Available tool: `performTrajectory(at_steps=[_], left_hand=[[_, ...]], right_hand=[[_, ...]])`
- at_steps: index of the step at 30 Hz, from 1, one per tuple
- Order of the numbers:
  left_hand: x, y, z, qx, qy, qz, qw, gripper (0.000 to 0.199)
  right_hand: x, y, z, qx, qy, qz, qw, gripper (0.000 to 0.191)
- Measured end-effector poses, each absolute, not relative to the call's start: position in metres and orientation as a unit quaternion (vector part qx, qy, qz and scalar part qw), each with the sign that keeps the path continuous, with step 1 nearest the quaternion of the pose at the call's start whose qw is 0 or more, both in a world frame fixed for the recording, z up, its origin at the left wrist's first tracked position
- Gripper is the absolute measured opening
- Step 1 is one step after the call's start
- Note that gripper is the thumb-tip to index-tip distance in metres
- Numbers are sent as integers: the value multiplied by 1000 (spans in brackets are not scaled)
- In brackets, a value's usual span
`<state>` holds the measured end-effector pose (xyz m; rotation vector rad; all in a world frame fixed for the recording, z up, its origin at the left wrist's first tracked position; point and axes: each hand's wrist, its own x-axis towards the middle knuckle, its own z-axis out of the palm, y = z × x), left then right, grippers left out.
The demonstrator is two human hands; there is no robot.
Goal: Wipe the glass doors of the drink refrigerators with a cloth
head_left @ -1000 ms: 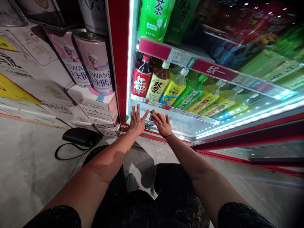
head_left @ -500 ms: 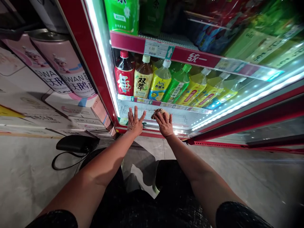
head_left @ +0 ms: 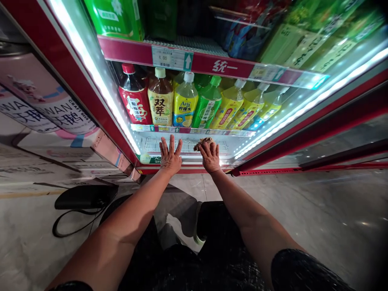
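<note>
My left hand (head_left: 170, 157) is stretched out with its fingers spread, over the front edge of the lit drinks fridge, and nothing is in it. My right hand (head_left: 210, 157) is beside it to the right, its fingers bent over a crumpled brownish cloth (head_left: 202, 143). Part of the cloth is hidden under the fingers. Beyond both hands lies the white wire rack (head_left: 190, 144) on the fridge's bottom level. Above it, a row of drink bottles stands on a shelf, among them a red-labelled bottle (head_left: 135, 101) and a green bottle (head_left: 208, 104).
A red fridge door (head_left: 303, 125) stands swung out on the right. Cartons (head_left: 60, 145) with large pink cans (head_left: 65, 109) are stacked at the left. A black strapped pouch (head_left: 81, 197) is at the lower left. The upper shelf's maroon price strip (head_left: 130, 49) juts above the bottles.
The view has shifted, so the fridge and bottles appear farther left. My right hand stays on the cloth. My left hand remains spread near the fridge's front edge.
</note>
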<state>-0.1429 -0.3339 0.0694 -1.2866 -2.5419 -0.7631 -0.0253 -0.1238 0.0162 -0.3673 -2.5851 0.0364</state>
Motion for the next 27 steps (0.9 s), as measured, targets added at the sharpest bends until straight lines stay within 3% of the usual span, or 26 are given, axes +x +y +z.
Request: performTrajectory(at_steps=[4, 9, 17, 23, 27], left_hand=[[-141, -329, 69, -425, -862, -259, 90, 107], [-137, -324, 72, -421, -863, -258, 105, 100], [-129, -309, 74, -448, -852, -254, 96, 97], [-117, -295, 75, -473, -839, -255, 89, 96], [-113, -291, 76, -479, -837, -251, 84, 97]], right_hand=[[-17, -115, 22, -147, -955, 22, 258, 51], [-16, -98, 36, -262, -906, 39, 329, 54], [-20, -91, -4, -366, -810, 97, 447, 74], [-38, -69, 4, -488, -747, 102, 439, 74], [-32, -53, 24, -443, -740, 111, 493, 72]])
